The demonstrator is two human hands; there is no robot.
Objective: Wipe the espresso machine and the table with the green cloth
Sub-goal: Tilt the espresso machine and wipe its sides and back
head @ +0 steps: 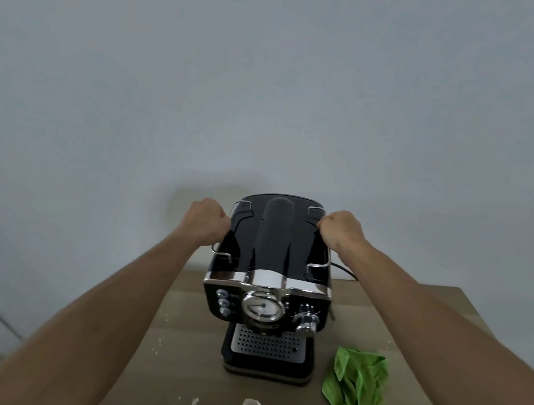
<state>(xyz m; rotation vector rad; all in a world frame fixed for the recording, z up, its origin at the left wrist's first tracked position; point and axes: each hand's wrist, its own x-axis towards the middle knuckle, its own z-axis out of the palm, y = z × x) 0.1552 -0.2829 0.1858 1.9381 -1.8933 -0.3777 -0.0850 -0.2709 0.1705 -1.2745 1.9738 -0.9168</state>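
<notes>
black espresso machine sits center frame on the wooden surface, front facing the camera. left hand curls round its top left edge and right hand round the top right edge, both gripping at the chrome rails. green cloth lies crumpled lower right on the surface, just beside the machine base, untouched.

The machine stands on the desk, back to the wall. The cloth lies on the desk just right of its base. At the machine's top left edge is the left hand, at its top right the right hand — a cord trails behind on the right.
</notes>
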